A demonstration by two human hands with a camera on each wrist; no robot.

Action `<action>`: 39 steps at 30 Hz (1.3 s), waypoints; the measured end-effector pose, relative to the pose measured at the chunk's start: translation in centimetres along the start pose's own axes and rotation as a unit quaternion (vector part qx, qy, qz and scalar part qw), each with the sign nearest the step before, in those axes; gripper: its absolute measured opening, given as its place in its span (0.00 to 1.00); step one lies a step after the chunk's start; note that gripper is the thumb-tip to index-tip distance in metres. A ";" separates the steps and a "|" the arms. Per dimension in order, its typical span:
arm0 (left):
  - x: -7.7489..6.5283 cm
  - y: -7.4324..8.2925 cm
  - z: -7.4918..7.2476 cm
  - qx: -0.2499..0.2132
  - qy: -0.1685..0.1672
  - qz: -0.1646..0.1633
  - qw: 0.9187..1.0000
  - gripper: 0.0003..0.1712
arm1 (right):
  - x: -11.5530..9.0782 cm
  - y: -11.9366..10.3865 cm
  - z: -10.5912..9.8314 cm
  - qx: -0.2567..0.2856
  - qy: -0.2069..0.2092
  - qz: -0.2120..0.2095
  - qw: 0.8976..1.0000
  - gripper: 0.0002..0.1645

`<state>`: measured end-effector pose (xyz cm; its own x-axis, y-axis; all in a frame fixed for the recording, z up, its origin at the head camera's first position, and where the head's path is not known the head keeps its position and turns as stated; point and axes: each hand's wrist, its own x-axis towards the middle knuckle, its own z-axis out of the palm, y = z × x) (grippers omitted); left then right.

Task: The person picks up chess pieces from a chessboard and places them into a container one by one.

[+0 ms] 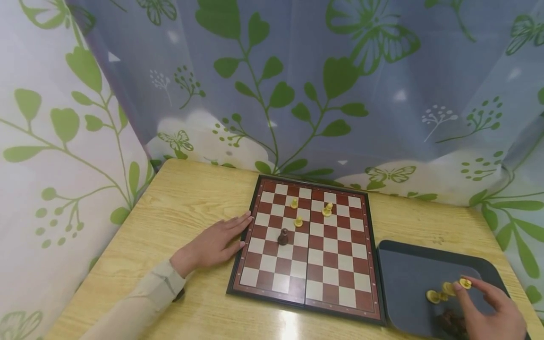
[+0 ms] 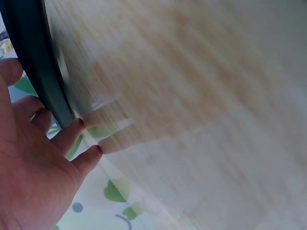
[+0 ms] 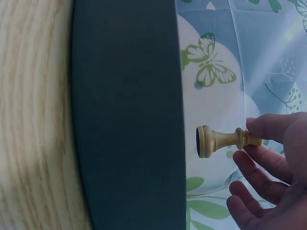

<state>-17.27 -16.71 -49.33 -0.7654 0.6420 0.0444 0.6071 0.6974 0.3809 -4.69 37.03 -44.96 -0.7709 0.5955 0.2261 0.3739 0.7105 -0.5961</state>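
Right hand (image 1: pixel 495 308), near the tabletop's (image 1: pixel 459 226) right edge, pinched a piece (image 3: pixel 221 140), base outward; left hand (image 1: pixel 212 245), fingers extended, touched the board (image 1: pixel 323 257).

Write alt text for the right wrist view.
The right hand pinches a cream chess piece by its top, base pointing left. To the left are a dark tray's wall and a wood-grain table; behind, a butterfly-print curtain.
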 end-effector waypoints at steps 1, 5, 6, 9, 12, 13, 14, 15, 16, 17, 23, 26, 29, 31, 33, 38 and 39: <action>0.0 0.0 0.0 0.001 -0.001 0.000 1.000 0.37 | 0.0 0.1 0.0 -0.003 0.004 0.000 1.000 0.22; 0.0 0.0 0.1 0.000 0.000 0.000 1.000 0.37 | 0.1 0.5 0.0 -0.004 0.018 0.002 1.000 0.21; -0.1 0.0 0.1 -0.001 0.000 0.000 1.000 0.37 | 0.1 0.6 0.0 -0.005 0.022 0.004 1.000 0.20; -0.1 0.0 0.0 -0.002 0.001 0.000 1.000 0.37 | 0.2 0.7 0.0 -0.006 0.027 0.012 1.000 0.21; -0.1 0.0 0.0 -0.003 0.002 -0.001 1.000 0.37 | 0.3 0.9 0.2 -0.009 0.024 0.017 1.000 0.22; -0.1 0.0 0.0 -0.003 0.001 -0.002 1.000 0.37 | 0.4 1.0 0.2 -0.011 0.021 0.019 1.000 0.22; -0.1 0.0 0.0 -0.005 0.001 -0.002 1.000 0.37 | 0.4 1.0 0.3 -0.015 0.019 0.020 0.999 0.22; -0.1 0.0 0.0 -0.005 0.001 -0.002 1.000 0.37 | 0.5 1.1 0.4 -0.021 0.015 0.024 0.999 0.22; -0.1 0.0 0.0 -0.005 0.001 -0.002 1.000 0.37 | 0.5 1.2 0.4 -0.027 0.012 0.026 0.999 0.22; -0.1 0.0 0.0 -0.005 0.002 -0.002 1.000 0.36 | 0.5 1.3 0.5 -0.031 0.010 0.029 0.999 0.22; -0.1 0.0 -0.1 -0.002 0.002 -0.001 1.000 0.36 | 0.8 1.9 0.8 -0.049 -0.010 0.047 0.998 0.22; -0.1 0.1 -0.2 0.000 0.002 0.001 1.000 0.36 | 1.0 2.1 0.8 -0.046 -0.033 0.058 0.997 0.24; -0.1 0.2 -0.2 0.000 0.002 0.000 1.000 0.36 | 1.2 2.2 0.8 -0.040 -0.060 0.068 0.995 0.26; -0.1 0.2 -0.2 -0.001 0.004 0.002 1.000 0.36 | 1.3 2.1 0.7 -0.033 -0.070 0.072 0.994 0.27; 0.0 0.2 -0.2 -0.002 0.003 0.001 1.000 0.36 | 1.2 2.0 0.6 -0.027 -0.069 0.066 0.995 0.26; 0.0 0.2 -0.1 -0.002 -0.001 0.000 1.000 0.36 | 0.8 1.4 0.5 -0.017 -0.053 0.037 0.998 0.23; 0.0 0.1 -0.1 -0.003 0.000 0.001 1.000 0.36 | 0.7 1.3 0.5 -0.018 -0.054 0.034 0.998 0.22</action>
<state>-17.21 -16.63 -49.20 -0.7641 0.6435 0.0448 0.6074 0.6943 0.3859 -5.01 38.19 -45.98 -0.7939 0.5996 0.1009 0.4438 0.6848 -0.5780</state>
